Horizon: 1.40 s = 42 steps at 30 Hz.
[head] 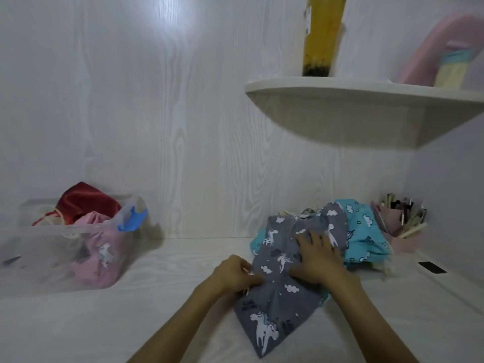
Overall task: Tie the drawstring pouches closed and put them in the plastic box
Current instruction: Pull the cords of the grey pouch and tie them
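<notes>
Your left hand (237,276) pinches the edge of a grey unicorn-print pouch (282,284) lying on the white table (162,310) in front of you. Your right hand (318,258) rests flat on the pouch, fingers spread and holding nothing. A blue pouch (366,231) lies just behind it. Well to the left stands the clear plastic box (31,247), holding a pink pouch (100,258) and a red pouch (86,201).

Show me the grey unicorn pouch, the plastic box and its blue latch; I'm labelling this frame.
grey unicorn pouch (277,292): head view, middle of the cloth.
plastic box (52,229): head view, near rim.
blue latch (132,218): head view, middle of the clip.
</notes>
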Tool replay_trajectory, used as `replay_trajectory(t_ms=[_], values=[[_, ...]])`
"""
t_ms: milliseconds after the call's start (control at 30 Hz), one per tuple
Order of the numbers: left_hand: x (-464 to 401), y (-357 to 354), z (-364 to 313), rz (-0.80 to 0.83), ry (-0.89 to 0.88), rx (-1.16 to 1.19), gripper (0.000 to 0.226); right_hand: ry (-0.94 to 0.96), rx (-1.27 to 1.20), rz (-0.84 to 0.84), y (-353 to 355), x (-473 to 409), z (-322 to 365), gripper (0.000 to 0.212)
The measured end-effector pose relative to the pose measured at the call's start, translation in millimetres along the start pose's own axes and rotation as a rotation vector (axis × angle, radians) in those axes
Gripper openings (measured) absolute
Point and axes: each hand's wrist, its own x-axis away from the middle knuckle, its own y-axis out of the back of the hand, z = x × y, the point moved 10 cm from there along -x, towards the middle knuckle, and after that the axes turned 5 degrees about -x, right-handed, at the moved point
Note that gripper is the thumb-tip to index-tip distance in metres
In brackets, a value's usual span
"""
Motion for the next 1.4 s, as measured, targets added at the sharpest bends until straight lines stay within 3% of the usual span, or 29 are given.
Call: replay_trajectory(t_ms=[167,267,333,467,533,567,633,700,733,833,900,967,1067,1167,1300,1367,1400], values=[[-5.8,57.5,17.1,-0.332,-0.022,0.029,0.020,0.063,-0.077,0.118,-16.9,-14.8,25.6,0.078],[20.0,128.1,26.4,-0.723,-0.030,-0.028,0.017,0.247,-0.184,0.176,-22.3,-22.0,68.2,0.073],[35.1,160.2,30.5,-0.871,-0.025,-0.170,0.022,0.403,-0.224,0.280,-33.6,-15.0,106.0,0.066],[17.4,154.1,49.8,-0.637,0.051,-0.547,0.030,0.554,-0.136,0.677,-81.7,8.9,152.4,0.057],[7.6,130.5,49.8,-0.507,-0.047,-0.623,0.045,0.550,-0.235,0.651,-81.8,2.3,160.9,0.043],[4.6,117.9,49.0,-0.452,-0.093,-0.657,0.054,0.517,-0.378,0.544,-70.8,-7.4,162.2,0.036],[-1.6,93.7,51.5,-0.340,-0.129,-0.701,0.063,0.369,-0.571,0.151,-37.2,-36.6,137.5,0.028],[-5.4,76.2,62.2,-0.251,-0.075,-0.707,0.056,0.252,-0.450,-0.262,-2.8,-47.6,103.5,0.027],[-5.2,72.3,66.1,-0.237,-0.048,-0.704,0.048,0.234,-0.385,-0.346,3.7,-48.8,93.5,0.032],[6.7,93.7,67.8,-0.405,0.048,-0.694,0.025,0.205,-0.387,-0.183,-21.1,-56.8,82.9,0.051],[16.3,114.0,73.1,-0.488,0.185,-0.769,0.024,0.310,-0.425,-0.109,-39.3,-45.1,101.0,0.034],[24.1,125.9,71.1,-0.537,0.234,-0.826,0.029,0.475,-0.375,-0.139,-53.3,-25.8,129.1,0.018],[32.1,128.5,51.5,-0.602,0.105,-0.589,0.031,0.561,-0.432,-0.059,-74.6,-13.1,150.5,0.019],[20.7,111.5,33.9,-0.502,-0.065,-0.382,0.025,0.602,-0.598,0.209,-83.8,-1.9,160.5,0.024],[-2.4,75.0,30.3,-0.287,-0.058,-0.566,0.028,0.654,-0.659,0.513,-88.4,28.6,157.7,0.040],[-9.2,64.6,33.7,-0.216,0.007,-0.704,0.038,0.594,-0.745,0.512,-80.7,29.3,143.0,0.036],[-11.9,62.3,35.1,-0.200,0.032,-0.757,0.041,0.540,-0.770,0.410,-73.2,22.9,130.5,0.031]])
